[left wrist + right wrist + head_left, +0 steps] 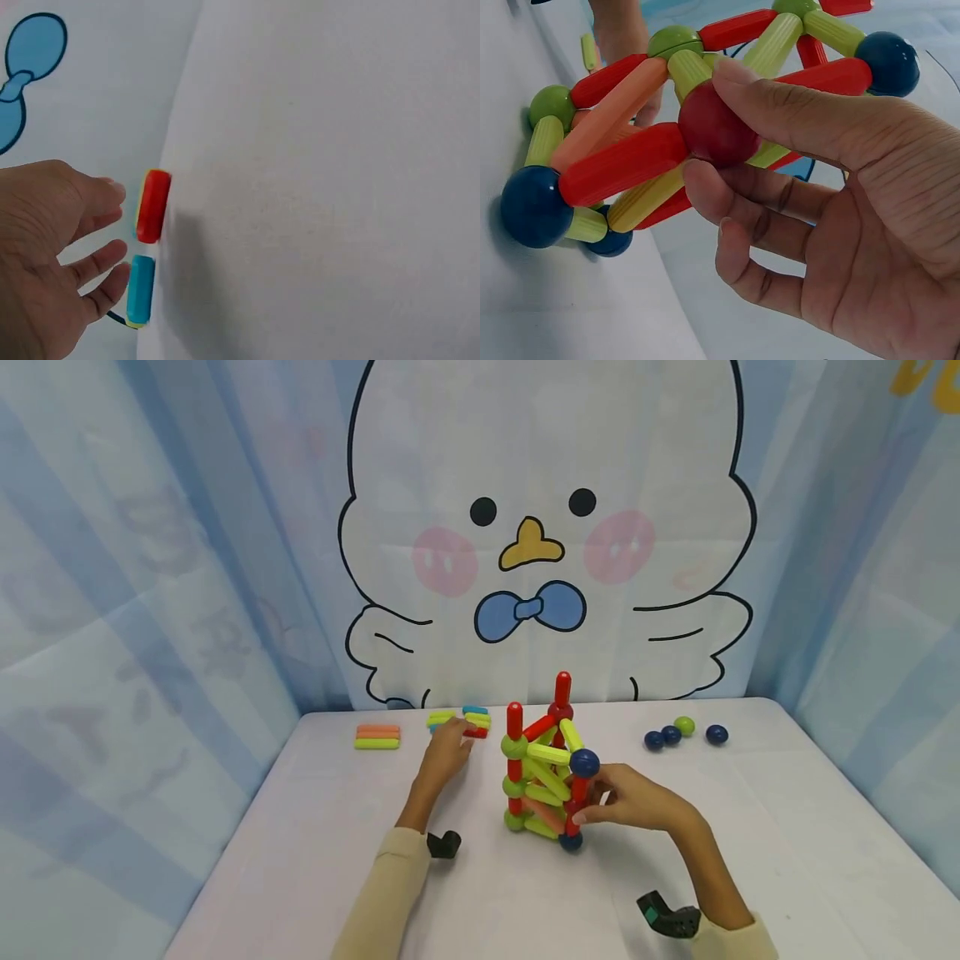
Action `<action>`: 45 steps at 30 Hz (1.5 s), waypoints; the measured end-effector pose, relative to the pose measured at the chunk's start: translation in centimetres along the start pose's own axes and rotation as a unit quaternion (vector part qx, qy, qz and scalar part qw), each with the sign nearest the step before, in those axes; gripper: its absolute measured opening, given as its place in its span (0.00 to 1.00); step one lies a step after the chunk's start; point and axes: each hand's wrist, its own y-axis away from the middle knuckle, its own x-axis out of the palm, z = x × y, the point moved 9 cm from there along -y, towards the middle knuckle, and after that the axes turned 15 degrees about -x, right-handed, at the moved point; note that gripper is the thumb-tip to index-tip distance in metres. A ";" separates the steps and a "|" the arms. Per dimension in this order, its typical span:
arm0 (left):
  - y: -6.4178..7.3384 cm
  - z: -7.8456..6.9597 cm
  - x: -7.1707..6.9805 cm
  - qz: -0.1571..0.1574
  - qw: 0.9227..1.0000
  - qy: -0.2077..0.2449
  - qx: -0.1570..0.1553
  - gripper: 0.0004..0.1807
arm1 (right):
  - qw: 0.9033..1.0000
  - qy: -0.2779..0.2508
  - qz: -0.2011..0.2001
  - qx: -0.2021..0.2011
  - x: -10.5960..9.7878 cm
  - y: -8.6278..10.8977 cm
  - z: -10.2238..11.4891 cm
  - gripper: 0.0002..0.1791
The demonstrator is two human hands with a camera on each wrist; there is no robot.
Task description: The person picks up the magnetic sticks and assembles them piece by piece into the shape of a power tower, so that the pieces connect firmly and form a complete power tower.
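A tower of coloured rods and balls (548,754) stands upright mid-table. My right hand (637,797) is at its right side; in the right wrist view, thumb and fingers pinch a dark red ball (718,124) joined between red rods. Beyond the tower's left side, my left hand (444,752) reaches to small stacks of rods at the table's back. Seen from the left wrist, its fingers are parted beside a red rod (153,206) and a blue rod (140,289). No rod shows in its grasp; whether the fingertips touch one is unclear.
Orange and yellow-green rods (378,735) lie side by side at the back left. Several loose balls, dark blue (717,734) and one green (684,726), sit at the back right. A printed curtain (540,668) hangs behind the white table (315,860).
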 end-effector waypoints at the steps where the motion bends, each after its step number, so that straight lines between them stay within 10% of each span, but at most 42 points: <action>1: -0.2 0.1 0.4 -0.004 1.000 -0.027 0.002 0.16 | 1.000 -0.004 0.004 -0.002 0.0 0.1 0.1 0.22; 8: -0.4 -0.9 1.3 -0.038 0.987 -0.154 0.040 0.19 | 0.998 -0.044 0.036 -0.027 0.6 0.2 0.9 0.16; 18: 0.0 -0.6 1.9 0.026 0.982 -0.188 -0.002 0.16 | 0.998 -0.044 0.028 -0.044 1.7 -1.1 2.0 0.15; 25: 1.2 0.7 -0.1 0.094 0.992 0.078 -0.041 0.14 | 0.999 -0.005 0.009 -0.040 3.1 -2.5 2.5 0.18; 32: 5.0 -3.7 -6.4 0.104 0.929 0.343 0.091 0.15 | 0.999 0.021 0.000 -0.042 3.4 -2.7 2.8 0.19; 38: 10.4 -9.2 -11.1 0.093 0.878 0.402 0.242 0.14 | 0.999 0.024 -0.002 -0.042 3.1 -2.6 2.8 0.20; 45: 13.1 -12.4 -9.5 0.093 0.892 0.344 0.278 0.16 | 0.999 0.018 -0.004 -0.045 3.3 -2.5 2.7 0.19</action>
